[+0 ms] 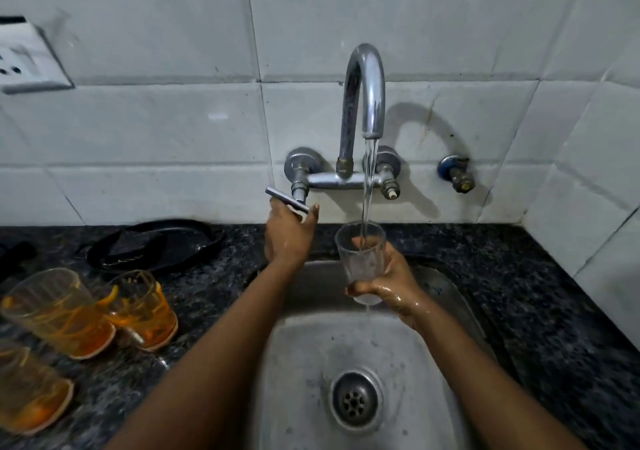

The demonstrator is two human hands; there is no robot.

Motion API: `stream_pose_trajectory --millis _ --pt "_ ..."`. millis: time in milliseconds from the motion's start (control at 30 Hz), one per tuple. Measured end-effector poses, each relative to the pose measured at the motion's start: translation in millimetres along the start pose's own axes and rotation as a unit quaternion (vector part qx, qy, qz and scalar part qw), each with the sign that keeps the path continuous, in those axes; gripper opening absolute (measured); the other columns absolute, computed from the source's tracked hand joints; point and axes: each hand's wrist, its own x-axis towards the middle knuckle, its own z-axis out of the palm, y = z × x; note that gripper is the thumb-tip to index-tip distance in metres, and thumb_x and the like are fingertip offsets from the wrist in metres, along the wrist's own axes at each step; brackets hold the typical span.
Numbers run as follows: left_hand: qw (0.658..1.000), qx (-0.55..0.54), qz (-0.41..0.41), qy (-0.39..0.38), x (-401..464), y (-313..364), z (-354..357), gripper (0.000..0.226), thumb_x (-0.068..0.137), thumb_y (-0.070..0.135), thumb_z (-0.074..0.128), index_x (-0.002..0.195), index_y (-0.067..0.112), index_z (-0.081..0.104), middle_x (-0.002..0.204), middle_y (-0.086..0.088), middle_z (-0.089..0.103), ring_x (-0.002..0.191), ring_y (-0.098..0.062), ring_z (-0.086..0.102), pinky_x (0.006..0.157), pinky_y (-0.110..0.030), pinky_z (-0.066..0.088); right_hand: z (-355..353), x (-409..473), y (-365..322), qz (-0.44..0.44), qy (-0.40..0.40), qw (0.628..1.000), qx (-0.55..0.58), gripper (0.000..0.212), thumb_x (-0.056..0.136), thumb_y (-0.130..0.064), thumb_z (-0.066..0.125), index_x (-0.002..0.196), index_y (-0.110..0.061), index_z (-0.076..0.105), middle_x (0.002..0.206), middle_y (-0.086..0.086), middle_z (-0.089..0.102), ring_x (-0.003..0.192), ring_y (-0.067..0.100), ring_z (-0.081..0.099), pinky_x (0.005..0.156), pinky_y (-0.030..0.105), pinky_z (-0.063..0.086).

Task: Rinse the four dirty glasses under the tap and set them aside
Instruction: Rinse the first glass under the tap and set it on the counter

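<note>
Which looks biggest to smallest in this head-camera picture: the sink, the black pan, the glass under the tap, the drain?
As they look:
1. sink
2. black pan
3. and 4. drain and glass under the tap, too alike to rank; the drain lies nearer the camera, and the right hand covers part of the glass.

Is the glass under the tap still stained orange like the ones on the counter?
No. The glass held by the right hand under the running water looks clear, while the three glasses on the counter hold orange residue.
</note>
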Motion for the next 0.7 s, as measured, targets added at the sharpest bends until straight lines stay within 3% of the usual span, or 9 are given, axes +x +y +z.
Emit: stream_pose_trajectory --millis 100,167,233,300,400,500,600,700 --pt "0.982 0.181 0.061 0.002 1.0 -8.2 -6.2 0.028 0.093 0.016 0.044 0.12 0.016 0.047 0.113 -0.012 0.056 0.103 -0.035 0.058 0.075 -0.041 0.044 -1.6 -2.6 -7.7 -0.006 -0.005 1.0 -0.026 0.078 0.055 0.011 0.079 0.122 -0.02 0.051 0.111 -0.003 0.06 0.101 0.01 0.058 0.06 0.011 0.048" --pt "0.958 0.251 0.127 -0.063 3.5 -20.6 -9.5 0.031 0.091 0.024 0.049 0.122 0.018 0.048 0.117 -0.009 0.054 0.108 -0.032 0.056 0.08 -0.042 0.046 -3.6 -4.8 -13.1 -0.015 -0.017 0.999 -0.038 0.078 0.054 0.011 0.079 0.121 -0.019 0.053 0.11 -0.004 0.06 0.099 0.008 0.059 0.06 0.008 0.048" --pt "0.972 0.179 0.132 -0.068 2.2 -17.4 -10.7 0.042 0.084 0.042 0.059 0.113 0.012 0.052 0.111 -0.006 0.057 0.103 -0.025 0.057 0.082 -0.04 0.049 -4.6 -7.3 -16.7 -0.025 -0.027 0.998 -0.05 0.077 0.054 0.012 0.079 0.121 -0.018 0.053 0.111 -0.006 0.059 0.099 0.005 0.058 0.061 0.006 0.048" --pt "0.99 0.102 0.098 -0.028 1.3 -6.2 -7.3 0.046 0.083 0.052 0.056 0.098 0.009 0.058 0.1 -0.008 0.065 0.094 -0.025 0.061 0.08 -0.039 0.051 -2.8 -9.0 -18.3 -0.022 -0.027 0.998 -0.055 0.078 0.053 0.011 0.08 0.121 -0.018 0.053 0.113 -0.005 0.059 0.102 0.008 0.058 0.061 0.006 0.048" --pt "0.986 0.149 0.072 -0.005 -2.6 -0.1 -4.1 0.036 0.092 0.041 0.047 0.103 0.008 0.057 0.102 -0.013 0.067 0.095 -0.034 0.062 0.078 -0.041 0.051 -0.1 -12.0 -19.9 -0.016 -0.017 0.998 -0.051 0.077 0.051 0.013 0.08 0.116 -0.021 0.053 0.108 -0.005 0.059 0.1 0.012 0.058 0.059 0.006 0.047" --pt "0.979 0.176 0.099 0.013 -0.8 -7.0 -12.0 0.024 0.093 0.021 0.044 0.114 0.012 0.054 0.111 -0.014 0.061 0.099 -0.034 0.059 0.078 -0.044 0.048 -0.7 -17.4 -23.1 -0.013 -0.017 0.998 -0.052 0.079 0.051 0.012 0.08 0.118 -0.019 0.053 0.107 -0.005 0.06 0.101 0.012 0.058 0.06 0.007 0.048" --pt "0.983 0.136 0.125 0.013 6.8 -4.1 -20.5 0.031 0.08 0.032 0.066 0.103 0.013 0.061 0.109 -0.007 0.062 0.097 -0.027 0.06 0.079 -0.042 0.052 -1.9 -21.6 -26.0 0.002 -0.007 0.999 -0.049 0.079 0.051 0.011 0.081 0.117 -0.019 0.051 0.105 -0.005 0.061 0.101 0.014 0.059 0.06 0.009 0.048" --pt "0.991 0.078 0.105 0.02 5.3 2.6 -15.7 0.037 0.082 0.043 0.063 0.099 0.01 0.063 0.105 -0.007 0.067 0.094 -0.025 0.063 0.078 -0.036 0.051 1.5 -22.9 -27.0 0.011 0.022 1.0 -0.019 0.076 0.052 0.013 0.08 0.115 -0.018 0.05 0.101 -0.004 0.061 0.093 0.011 0.059 0.056 0.011 0.048"
